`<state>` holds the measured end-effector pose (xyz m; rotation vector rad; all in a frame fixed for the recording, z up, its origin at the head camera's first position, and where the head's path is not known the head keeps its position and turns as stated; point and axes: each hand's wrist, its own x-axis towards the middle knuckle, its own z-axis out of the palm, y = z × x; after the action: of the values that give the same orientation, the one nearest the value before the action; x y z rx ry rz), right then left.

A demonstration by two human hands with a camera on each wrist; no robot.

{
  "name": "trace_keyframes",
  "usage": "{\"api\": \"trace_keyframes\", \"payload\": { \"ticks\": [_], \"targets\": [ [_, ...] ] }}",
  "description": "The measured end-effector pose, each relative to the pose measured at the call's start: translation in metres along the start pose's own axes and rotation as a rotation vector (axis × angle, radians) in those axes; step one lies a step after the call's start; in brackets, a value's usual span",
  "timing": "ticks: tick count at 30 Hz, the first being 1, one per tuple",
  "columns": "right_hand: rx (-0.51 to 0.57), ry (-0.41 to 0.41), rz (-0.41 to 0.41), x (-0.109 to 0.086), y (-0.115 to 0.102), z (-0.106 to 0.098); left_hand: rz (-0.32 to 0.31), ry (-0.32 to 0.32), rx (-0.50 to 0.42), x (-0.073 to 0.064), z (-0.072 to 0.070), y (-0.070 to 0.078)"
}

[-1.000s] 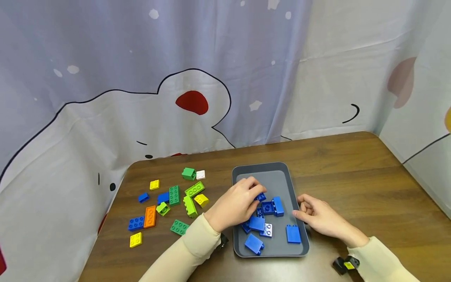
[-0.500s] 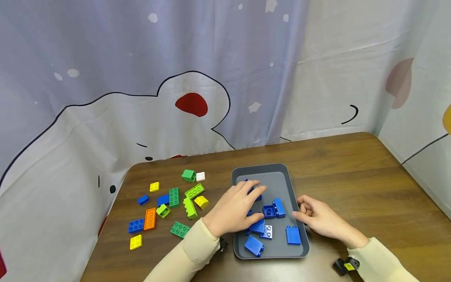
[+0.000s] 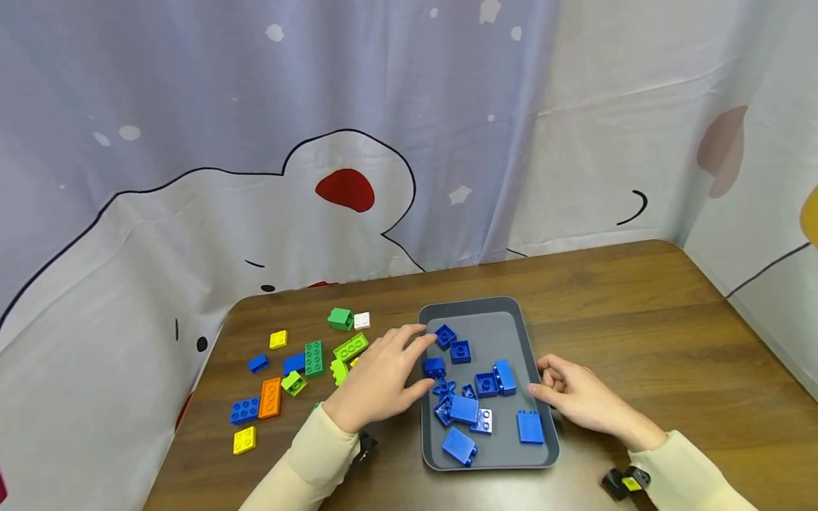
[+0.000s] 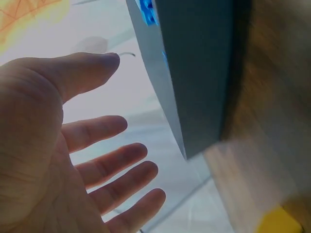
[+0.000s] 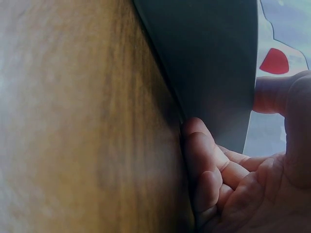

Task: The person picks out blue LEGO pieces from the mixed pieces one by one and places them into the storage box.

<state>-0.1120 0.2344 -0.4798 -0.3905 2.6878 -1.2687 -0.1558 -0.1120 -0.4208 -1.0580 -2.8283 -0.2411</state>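
A dark grey tray holds several blue bricks, grouped mostly along its left side. My left hand hovers by the tray's left rim, fingers spread and nothing in it. In the left wrist view its fingers are extended apart from the tray's outer wall. On the opposite side my right hand holds the tray's right edge. Its thumb lies over the rim, while the curled fingers press at the outside wall, low by the tabletop. One blue brick lies inside near that edge.
Loose bricks lie on the wooden table left of the tray, among them an orange brick, a green brick and a yellow brick. The left forearm covers some. A patterned curtain hangs behind the table.
My left hand has let go of a blue brick in the tray's upper left, then moved left past the rim with its fingers spread. The right hand has stayed on the tray's edge.
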Motion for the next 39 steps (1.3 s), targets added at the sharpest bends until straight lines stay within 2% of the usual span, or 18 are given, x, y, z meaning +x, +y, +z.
{"api": "trace_keyframes", "payload": {
  "ticks": [8,16,21,25,33,39],
  "targets": [
    [0.012,-0.007,0.008,0.000,0.001,-0.001,-0.100,0.020,-0.003,-0.031,-0.007,-0.036],
    [0.024,-0.015,0.008,0.000,-0.002,0.000,-0.209,0.046,0.014,-0.068,-0.012,-0.083],
    [0.036,-0.010,0.005,0.000,-0.002,0.000,-0.273,0.027,0.020,-0.084,-0.012,-0.114],
    [0.044,-0.009,0.006,-0.001,-0.001,0.000,-0.324,-0.002,0.002,-0.092,-0.012,-0.134],
    [0.021,-0.018,0.044,-0.001,0.000,0.000,-0.449,-0.149,0.009,-0.095,-0.014,-0.148],
    [0.019,-0.008,0.029,0.000,0.000,-0.001,-0.517,-0.171,0.055,-0.095,-0.012,-0.151]
  ]
}}
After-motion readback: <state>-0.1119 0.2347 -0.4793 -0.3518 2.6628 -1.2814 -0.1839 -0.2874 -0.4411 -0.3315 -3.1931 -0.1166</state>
